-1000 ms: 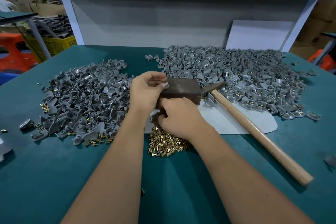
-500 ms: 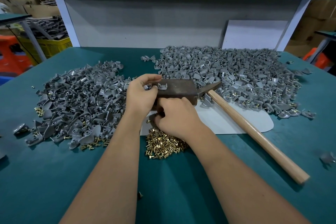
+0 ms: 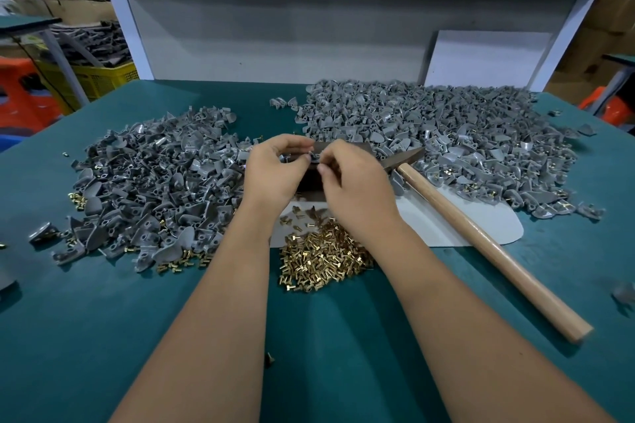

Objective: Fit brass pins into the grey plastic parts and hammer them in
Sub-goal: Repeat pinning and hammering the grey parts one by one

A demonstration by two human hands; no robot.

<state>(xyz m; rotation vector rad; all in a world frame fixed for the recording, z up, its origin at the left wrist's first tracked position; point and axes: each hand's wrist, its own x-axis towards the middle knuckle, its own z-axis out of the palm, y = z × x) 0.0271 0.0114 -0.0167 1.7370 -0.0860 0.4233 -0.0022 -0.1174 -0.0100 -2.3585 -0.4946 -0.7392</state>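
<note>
My left hand (image 3: 273,170) pinches a small grey plastic part (image 3: 314,157) on top of a dark metal block (image 3: 311,182) at the table's middle. My right hand (image 3: 354,182) meets it from the right, fingertips pinched at the same part; a brass pin between them is too small to make out. A heap of brass pins (image 3: 323,254) lies just in front of the block. The hammer (image 3: 481,237) lies to the right, wooden handle toward me, its head by the block. Two heaps of grey parts lie on the left (image 3: 147,189) and at the back right (image 3: 446,134).
The green table (image 3: 103,336) carries a pale grey mat (image 3: 443,223) under the hammer and block. A white frame and a grey back panel (image 3: 275,34) close the far edge. A yellow crate (image 3: 99,77) and an orange stool (image 3: 24,93) stand beyond the left side.
My right hand rose from the brass pin heap up to the part on the block. The left hand kept its hold on the part.
</note>
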